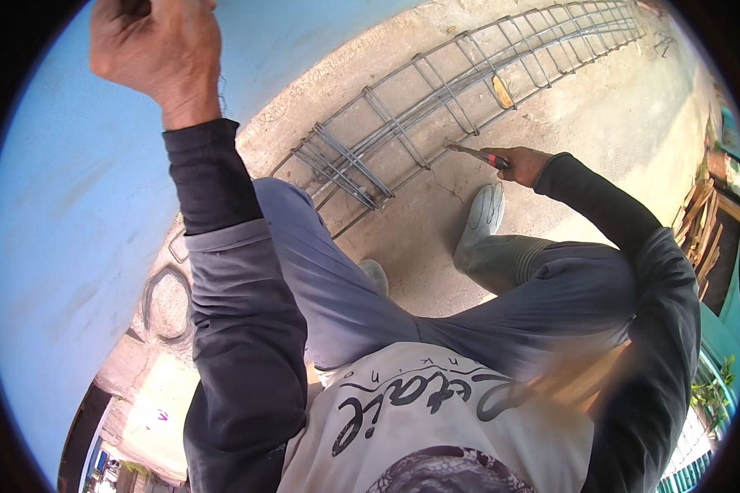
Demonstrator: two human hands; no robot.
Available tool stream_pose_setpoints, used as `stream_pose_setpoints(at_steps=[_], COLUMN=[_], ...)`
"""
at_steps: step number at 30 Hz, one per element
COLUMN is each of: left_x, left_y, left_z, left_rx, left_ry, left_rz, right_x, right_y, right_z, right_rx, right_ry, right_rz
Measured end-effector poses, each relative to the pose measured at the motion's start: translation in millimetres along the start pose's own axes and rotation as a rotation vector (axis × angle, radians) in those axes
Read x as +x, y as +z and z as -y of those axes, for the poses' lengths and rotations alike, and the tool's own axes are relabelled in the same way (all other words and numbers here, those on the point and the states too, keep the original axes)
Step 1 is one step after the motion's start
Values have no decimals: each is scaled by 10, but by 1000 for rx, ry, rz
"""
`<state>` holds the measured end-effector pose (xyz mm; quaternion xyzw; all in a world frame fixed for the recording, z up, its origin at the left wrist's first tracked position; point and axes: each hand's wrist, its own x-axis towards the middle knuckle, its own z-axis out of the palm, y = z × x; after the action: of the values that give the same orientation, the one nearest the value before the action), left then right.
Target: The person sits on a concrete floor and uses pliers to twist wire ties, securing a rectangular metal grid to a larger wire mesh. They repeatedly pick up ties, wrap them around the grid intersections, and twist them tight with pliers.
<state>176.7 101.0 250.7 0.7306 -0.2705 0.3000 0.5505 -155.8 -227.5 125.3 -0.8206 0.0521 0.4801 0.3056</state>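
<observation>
My right hand [522, 166] is closed round the red-and-black grip of a pair of pincers [478, 154]. Their rusty metal head points left, close to the near edge of a long rebar cage [411, 123] on the ground. The cage is made of long bars with square stirrups, several of them bunched at its near left end. Raised at the upper left, in front of the blue wall, my left hand [160, 53] is closed in a fist. Its fingertips are mostly hidden, and thin wire shows beside the wrist.
The blue wall [82, 205] rises along the left. A coil of wire [168, 304] lies at its foot. My boots [483, 215] stand on the concrete floor [600, 123] just this side of the cage. Scrap wood [699, 226] is piled at the far right.
</observation>
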Motion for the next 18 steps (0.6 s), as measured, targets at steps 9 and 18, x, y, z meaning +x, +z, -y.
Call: stream_pose_setpoints(at_steps=[9,18], left_x=[-3513,-4220], left_y=[758,966], left_z=[-494,-319], left_rx=[253,-16], left_ry=[-912,-1173], left_rz=[1315,1059], right_x=[111,143], right_y=[886,1198], right_z=[-177,-306], right_rx=[-416,-643], right_ry=[-13,-99], right_rz=[-287,-553])
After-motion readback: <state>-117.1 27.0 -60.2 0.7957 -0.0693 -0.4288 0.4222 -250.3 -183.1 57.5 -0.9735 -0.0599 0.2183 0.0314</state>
